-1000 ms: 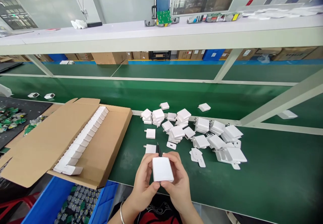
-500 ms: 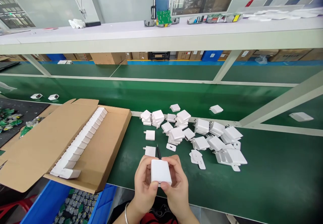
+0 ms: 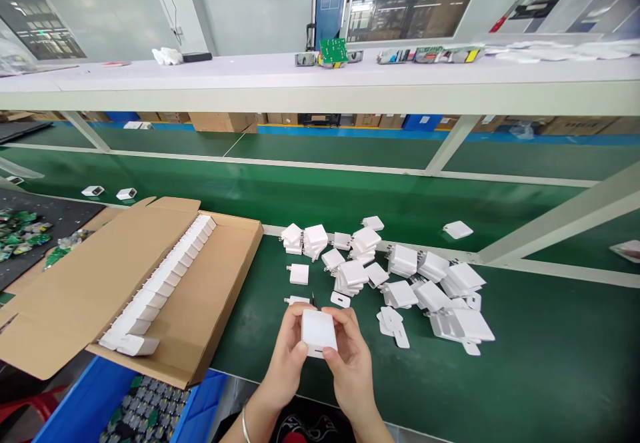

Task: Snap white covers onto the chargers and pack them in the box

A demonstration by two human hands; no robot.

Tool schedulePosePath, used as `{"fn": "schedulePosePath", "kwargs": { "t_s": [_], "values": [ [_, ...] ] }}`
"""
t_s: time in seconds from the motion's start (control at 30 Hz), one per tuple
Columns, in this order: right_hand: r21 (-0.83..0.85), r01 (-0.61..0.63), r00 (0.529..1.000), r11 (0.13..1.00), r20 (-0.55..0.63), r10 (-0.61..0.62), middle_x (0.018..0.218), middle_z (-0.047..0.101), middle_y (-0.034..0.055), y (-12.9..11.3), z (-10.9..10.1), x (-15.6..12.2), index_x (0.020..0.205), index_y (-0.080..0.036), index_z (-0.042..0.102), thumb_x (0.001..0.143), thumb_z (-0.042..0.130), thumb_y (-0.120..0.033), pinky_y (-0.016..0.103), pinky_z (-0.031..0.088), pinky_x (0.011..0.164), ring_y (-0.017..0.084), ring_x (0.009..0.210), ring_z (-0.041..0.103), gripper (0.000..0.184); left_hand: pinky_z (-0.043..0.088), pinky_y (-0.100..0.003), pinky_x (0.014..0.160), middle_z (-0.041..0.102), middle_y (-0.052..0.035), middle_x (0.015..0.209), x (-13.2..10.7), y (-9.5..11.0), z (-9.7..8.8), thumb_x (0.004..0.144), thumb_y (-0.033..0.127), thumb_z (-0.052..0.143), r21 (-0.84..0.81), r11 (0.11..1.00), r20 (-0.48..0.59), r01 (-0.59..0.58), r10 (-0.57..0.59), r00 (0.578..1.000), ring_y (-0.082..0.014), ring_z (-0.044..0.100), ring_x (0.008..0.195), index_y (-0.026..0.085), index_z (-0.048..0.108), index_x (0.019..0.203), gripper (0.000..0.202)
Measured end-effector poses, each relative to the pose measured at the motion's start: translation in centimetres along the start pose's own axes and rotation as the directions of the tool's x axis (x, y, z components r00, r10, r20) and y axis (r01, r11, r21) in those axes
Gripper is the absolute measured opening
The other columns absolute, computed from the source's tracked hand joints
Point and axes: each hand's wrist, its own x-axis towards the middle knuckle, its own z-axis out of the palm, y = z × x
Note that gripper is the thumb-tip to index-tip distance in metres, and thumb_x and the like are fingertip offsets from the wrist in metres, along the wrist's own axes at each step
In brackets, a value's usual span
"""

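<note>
Both hands hold one white charger block (image 3: 318,331) above the near edge of the green bench. My left hand (image 3: 287,355) grips its left side with fingers curled. My right hand (image 3: 351,358) grips its right side, thumb on the lower edge. A thin dark tool tip (image 3: 313,300) sticks up behind the block, between the hands. Just beyond lies a loose pile of white charger blocks (image 3: 390,271) and small white cover plates (image 3: 394,320). At the left an open cardboard box (image 3: 200,303) holds a row of white chargers (image 3: 163,281) standing on edge.
A blue bin (image 3: 90,406) of small parts sits below the box. Green circuit boards (image 3: 23,233) lie on a dark mat at far left. Single white chargers (image 3: 457,230) ride the green conveyor belt behind the pile. A white shelf (image 3: 320,80) runs overhead.
The block has tipped in my hands so its lower slotted edge faces me. Loose chargers on the conveyor have drifted right. The view has shifted slightly.
</note>
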Motion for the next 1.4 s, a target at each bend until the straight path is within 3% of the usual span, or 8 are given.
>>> {"fn": "schedulePosePath", "kwargs": {
  "t_s": [0.3,0.43,0.5,0.57,0.67,0.77,0.93,1.4],
  "values": [
    [-0.1,-0.022,0.961,0.995,0.274,0.049,0.15,0.049,0.0076,1.6,-0.8,0.2,0.153,-0.041,0.049,0.105,0.056,-0.047,0.048,0.042,0.119,0.029,0.143,0.048,0.049,0.046,-0.035,0.099,0.056,-0.0115,0.133,-0.2,0.3,-2.5,0.106,0.056,0.046,-0.091,0.983,0.071,0.158,-0.152,0.986,-0.024,0.056,0.116,0.026,0.056,0.136,0.044],
    [-0.309,0.008,0.975,0.951,0.212,0.061,0.155,0.047,0.0056,2.3,-1.4,-0.5,0.151,-0.039,0.047,0.107,0.052,-0.041,0.049,0.038,0.121,0.028,0.146,0.044,0.044,0.05,-0.033,0.089,0.062,-0.0102,0.12,-0.4,3.8,-5.7,0.101,0.051,0.061,0.297,0.952,-0.055,0.078,-0.065,0.996,-0.0229,0.061,0.103,0.024,0.055,0.134,0.044],
    [-0.433,0.027,0.993,0.901,0.116,0.026,0.148,0.052,0.0075,2.6,-2.8,-0.8,0.143,-0.035,0.056,0.106,0.053,-0.042,0.05,0.041,0.116,0.03,0.14,0.049,0.037,0.049,-0.036,0.095,0.061,-0.0099,0.119,-0.6,6.6,-8.9,0.1,0.048,0.06,0.672,0.739,-0.151,0.053,0.067,0.986,-0.0249,0.061,0.107,0.023,0.058,0.13,0.039],
    [-0.564,0.003,1.0,0.826,-0.006,-0.008,0.139,0.057,0.01,3.0,-4.9,-0.9,0.131,-0.031,0.063,0.104,0.054,-0.046,0.051,0.044,0.108,0.032,0.132,0.055,0.033,0.047,-0.041,0.101,0.059,-0.0113,0.123,-0.9,9.3,-12.8,0.1,0.046,0.056,0.925,0.339,-0.243,0.169,0.189,0.951,-0.0284,0.061,0.112,0.021,0.062,0.123,0.034],
    [-0.744,-0.054,0.982,0.666,-0.162,-0.101,0.127,0.064,0.0137,3.6,-9.1,-0.8,0.117,-0.026,0.07,0.099,0.055,-0.055,0.056,0.046,0.098,0.039,0.122,0.058,0.038,0.048,-0.043,0.096,0.056,-0.0148,0.124,-1.6,12.0,-18.7,0.101,0.043,0.049,0.878,-0.219,-0.379,0.425,0.222,0.898,-0.03,0.061,0.103,0.017,0.063,0.126,0.039],
    [-0.862,-0.094,0.965,0.497,-0.201,-0.167,0.119,0.067,0.0153,4.1,-13.0,-0.7,0.109,-0.024,0.074,0.095,0.052,-0.059,0.059,0.045,0.09,0.043,0.114,0.06,0.043,0.044,-0.05,0.099,0.057,-0.0172,0.116,-2.6,13.0,-22.7,0.098,0.041,0.052,0.735,-0.46,-0.469,0.498,0.186,0.864,-0.039,0.053,0.113,0.017,0.069,0.125,0.04],
    [-0.942,0.036,0.964,0.333,-0.055,-0.26,0.116,0.068,0.0156,4.5,-14.8,-0.6,0.107,-0.02,0.073,0.099,0.048,-0.054,0.056,0.045,0.09,0.039,0.107,0.063,0.042,0.044,-0.049,0.093,0.054,-0.019,0.115,-3.7,13.0,-24.6,0.096,0.045,0.055,0.642,-0.52,-0.573,0.564,0.162,0.803,-0.0424,0.051,0.112,0.02,0.073,0.125,0.042],
    [-0.949,0.229,0.965,0.215,0.192,-0.181,0.119,0.061,0.0161,8.1,-10.0,0.8,0.14,-0.024,0.063,0.105,0.05,-0.043,0.053,0.05,0.082,0.035,0.103,0.058,0.042,0.047,-0.041,0.087,0.063,-0.0156,0.119,-2.5,12.9,-25.4,0.094,0.042,0.063,0.542,-0.654,-0.629,0.528,0.101,0.771,-0.0391,0.059,0.115,0.026,0.074,0.124,0.036]
  ]
}}
